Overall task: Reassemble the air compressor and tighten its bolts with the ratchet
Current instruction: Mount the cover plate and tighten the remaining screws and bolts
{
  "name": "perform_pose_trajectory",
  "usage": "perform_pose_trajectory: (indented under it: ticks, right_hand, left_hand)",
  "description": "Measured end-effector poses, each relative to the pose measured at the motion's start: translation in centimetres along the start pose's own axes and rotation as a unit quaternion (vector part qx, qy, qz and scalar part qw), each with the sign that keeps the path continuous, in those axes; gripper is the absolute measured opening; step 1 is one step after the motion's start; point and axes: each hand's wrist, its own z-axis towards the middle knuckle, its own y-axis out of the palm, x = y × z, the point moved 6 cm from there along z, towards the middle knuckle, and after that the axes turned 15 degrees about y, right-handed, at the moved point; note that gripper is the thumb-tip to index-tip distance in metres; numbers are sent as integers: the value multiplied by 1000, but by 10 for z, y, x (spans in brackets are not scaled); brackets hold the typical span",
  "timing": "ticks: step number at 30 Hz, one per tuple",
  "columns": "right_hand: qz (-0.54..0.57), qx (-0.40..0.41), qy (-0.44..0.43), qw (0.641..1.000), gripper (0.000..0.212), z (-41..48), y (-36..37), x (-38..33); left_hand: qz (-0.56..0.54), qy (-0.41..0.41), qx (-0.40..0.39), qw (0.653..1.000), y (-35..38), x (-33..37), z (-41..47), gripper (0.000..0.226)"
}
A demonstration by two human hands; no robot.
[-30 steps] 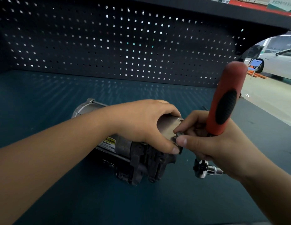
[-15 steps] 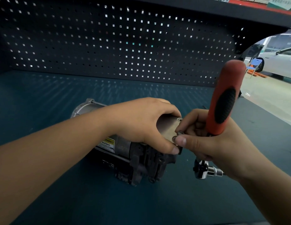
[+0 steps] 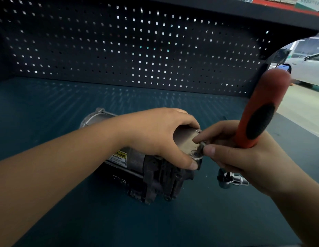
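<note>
The air compressor (image 3: 148, 172) lies on its side on the dark teal bench, a yellow warning label on its barrel. My left hand (image 3: 160, 136) grips its grey metal end cover (image 3: 186, 141) from above, thumb at the cover's lower edge. My right hand (image 3: 242, 157) pinches a small bolt (image 3: 201, 147) between thumb and forefinger right beside a hole in the cover flange. The same hand also holds the ratchet, whose red and black handle (image 3: 260, 113) stands up while its chrome head (image 3: 230, 180) pokes out below the palm.
A black pegboard (image 3: 137, 45) walls the back of the bench (image 3: 48, 107). The bench's right edge opens onto a workshop floor with a white car (image 3: 308, 68) beyond.
My right thumb and forefinger have shifted a little at the cover flange, and the bolt now shows beside the hole. The left hand keeps its hold on the cover.
</note>
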Motion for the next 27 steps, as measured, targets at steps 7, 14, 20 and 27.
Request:
perform_pose_trajectory:
  ticks: [7, 14, 20, 27]
  right_hand:
    - [-22, -31, -18, 999, 17, 2, 2, -5]
    - [-55, -32, -5, 998, 26, 4, 1, -1]
    - [-69, -1, 6, 998, 15, 6, 1, -1]
    - [-72, 17, 28, 997, 17, 4, 4, 0]
  left_hand:
    - [-8, -1, 4, 1000, 0, 0, 0, 57]
    - [-12, 2, 5, 1000, 1, 2, 0, 55]
    - [-18, 7, 9, 1000, 1, 2, -1, 54]
    - [-6, -5, 8, 1000, 1, 2, 0, 61]
